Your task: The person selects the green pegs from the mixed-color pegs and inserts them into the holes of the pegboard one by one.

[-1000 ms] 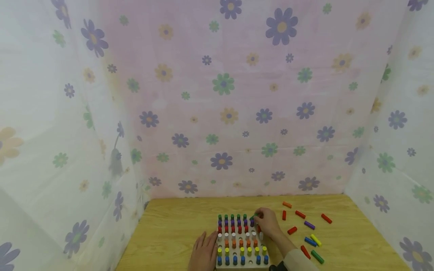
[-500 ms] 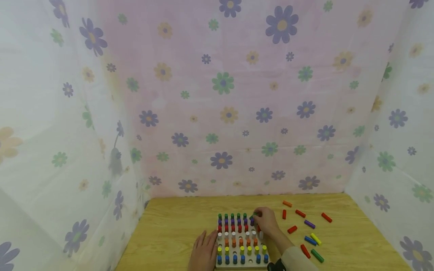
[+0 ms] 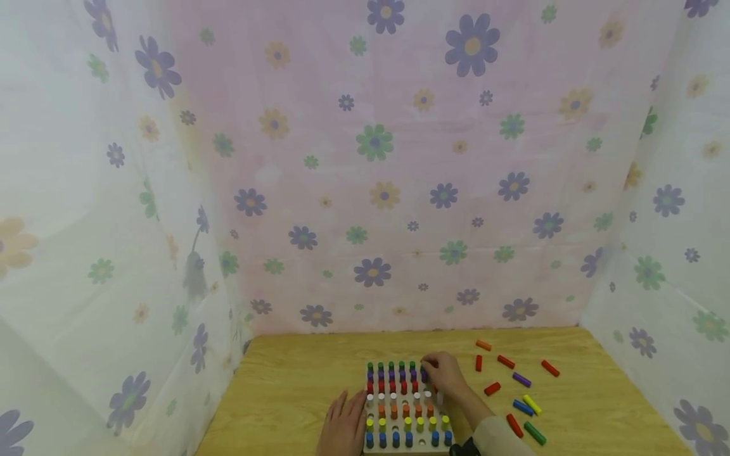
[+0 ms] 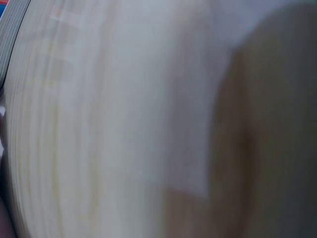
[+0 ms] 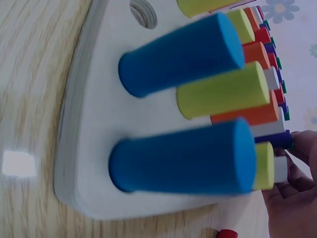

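A pale wooden pegboard (image 3: pixel 407 450) bears rows of coloured pegs: blue (image 3: pixel 396 439) nearest, then yellow (image 3: pixel 407 425), orange, white, red, purple and green (image 3: pixel 391 367) at the far end. Several holes are bare, one (image 5: pixel 143 13) beside the blue pegs. My left hand (image 3: pixel 342 425) rests with straight fingers along the board's left edge; its wrist view is mostly blurred. At the far right corner my right hand (image 3: pixel 447 378) pinches a green peg, now hidden behind the fingers. In the right wrist view, a purple peg (image 5: pixel 273 141) stands right by the thumb.
Loose pegs lie on the wooden table (image 3: pixel 285 392) right of the board: orange (image 3: pixel 483 345), several red (image 3: pixel 505 361), purple (image 3: pixel 521 380), yellow (image 3: pixel 532 405), blue (image 3: pixel 523 407) and green (image 3: pixel 535 433). A flower-patterned sheet (image 3: pixel 319 278) hangs behind and at both sides.
The green peg, seen tilted between the right fingers before, is now out of sight behind them. That hand has shifted slightly left at the far corner. The left hand stays put.
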### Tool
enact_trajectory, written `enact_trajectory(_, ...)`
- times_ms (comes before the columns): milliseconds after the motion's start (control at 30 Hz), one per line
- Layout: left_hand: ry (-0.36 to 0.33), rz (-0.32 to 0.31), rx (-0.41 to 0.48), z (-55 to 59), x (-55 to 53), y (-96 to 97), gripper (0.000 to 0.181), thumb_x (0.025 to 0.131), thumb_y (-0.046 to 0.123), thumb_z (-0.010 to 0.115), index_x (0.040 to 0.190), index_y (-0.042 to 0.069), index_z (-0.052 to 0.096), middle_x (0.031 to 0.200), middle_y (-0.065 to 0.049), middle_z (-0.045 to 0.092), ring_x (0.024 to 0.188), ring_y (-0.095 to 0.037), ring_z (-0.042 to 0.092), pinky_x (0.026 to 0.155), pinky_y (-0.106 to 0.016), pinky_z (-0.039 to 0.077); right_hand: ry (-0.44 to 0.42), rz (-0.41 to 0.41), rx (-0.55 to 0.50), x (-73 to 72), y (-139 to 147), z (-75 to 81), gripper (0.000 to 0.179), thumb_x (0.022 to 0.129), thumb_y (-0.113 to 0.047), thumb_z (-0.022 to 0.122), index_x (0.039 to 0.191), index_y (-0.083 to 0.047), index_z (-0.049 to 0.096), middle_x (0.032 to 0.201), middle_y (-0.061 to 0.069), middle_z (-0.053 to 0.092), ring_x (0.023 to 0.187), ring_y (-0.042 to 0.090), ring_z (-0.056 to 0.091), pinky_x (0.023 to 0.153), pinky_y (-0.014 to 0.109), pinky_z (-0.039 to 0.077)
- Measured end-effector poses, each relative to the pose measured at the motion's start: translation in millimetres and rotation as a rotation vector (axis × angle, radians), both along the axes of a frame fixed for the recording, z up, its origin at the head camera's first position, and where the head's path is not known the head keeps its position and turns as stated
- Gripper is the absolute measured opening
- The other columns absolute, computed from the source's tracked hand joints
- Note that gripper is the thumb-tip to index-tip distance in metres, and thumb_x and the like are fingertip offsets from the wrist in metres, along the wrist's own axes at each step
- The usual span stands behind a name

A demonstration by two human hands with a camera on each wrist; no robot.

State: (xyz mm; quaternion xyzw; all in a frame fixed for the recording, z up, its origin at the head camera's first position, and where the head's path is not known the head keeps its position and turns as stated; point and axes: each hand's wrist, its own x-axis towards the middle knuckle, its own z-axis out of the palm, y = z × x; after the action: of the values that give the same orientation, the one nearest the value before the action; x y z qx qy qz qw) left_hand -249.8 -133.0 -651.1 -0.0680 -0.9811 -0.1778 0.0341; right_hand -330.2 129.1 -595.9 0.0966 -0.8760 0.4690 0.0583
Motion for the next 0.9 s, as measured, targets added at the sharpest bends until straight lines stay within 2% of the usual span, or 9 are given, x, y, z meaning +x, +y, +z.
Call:
enact_trajectory(233, -0.016, -0.013, 0.008, -1.4, 2.9, 0.8, 0.045, 0.11, 0.039, 0.041, 0.148, 0.019, 0.056, 0.145, -0.001, 0.059, 0.142, -0.038, 0.043, 0.119, -0.059, 0.033, -0.019, -0.023, 0.006, -0.4, -2, -8.0, 0.016, 0.1, -0.006, 0.063, 0.104, 0.001, 0.076, 0.098, 0.008, 0.074, 0.088, 0.02, 0.068, 0.079, 0.044, 0.062)
enact_trajectory(500, 0.006, -0.012, -0.01, -1.6, 0.8, -0.6, 0.045, 0.11, 0.038, 0.042, 0.148, 0.018, 0.057, 0.145, -0.001, 0.059, 0.142, -0.037, 0.043, 0.12, -0.058, 0.033, 0.0, -0.03, -0.021, -1.0, -3, -4.9, 0.018, 0.101, -0.006, 0.063, 0.107, 0.004, 0.076, 0.098, 0.011, 0.074, 0.087, 0.023, 0.068, 0.076, 0.044, 0.063)
enact_trajectory(667, 0.014, -0.025, -0.009, -1.5, 0.7, -1.2, 0.045, 0.109, 0.038, 0.043, 0.147, 0.018, 0.057, 0.145, 0.0, 0.059, 0.143, -0.037, 0.043, 0.12, -0.058, 0.033, -0.034, -0.045, -0.023, 1.4, 0, -3.8, 0.018, 0.101, -0.008, 0.063, 0.107, 0.004, 0.075, 0.097, 0.01, 0.074, 0.086, 0.021, 0.067, 0.073, 0.04, 0.062)
enact_trajectory(833, 0.006, -0.008, -0.006, -1.4, 0.0, -0.7, 0.045, 0.109, 0.038, 0.043, 0.147, 0.018, 0.057, 0.146, 0.0, 0.059, 0.144, -0.036, 0.042, 0.121, -0.057, 0.032, -0.066, 0.024, -0.024, 7.3, 5, -0.3, 0.021, 0.104, -0.012, 0.06, 0.107, 0.004, 0.073, 0.092, 0.012, 0.072, 0.072, 0.018, 0.062, 0.059, 0.033, 0.057)
enact_trajectory(900, 0.004, -0.002, -0.011, -1.8, 0.0, -0.8, 0.045, 0.109, 0.038, 0.043, 0.147, 0.018, 0.057, 0.146, 0.001, 0.059, 0.144, -0.036, 0.042, 0.122, -0.057, 0.031, -0.061, 0.054, -0.001, 10.1, 9, 1.9, 0.021, 0.104, -0.014, 0.06, 0.107, 0.003, 0.073, 0.091, 0.01, 0.071, 0.07, 0.017, 0.061, 0.058, 0.031, 0.055)
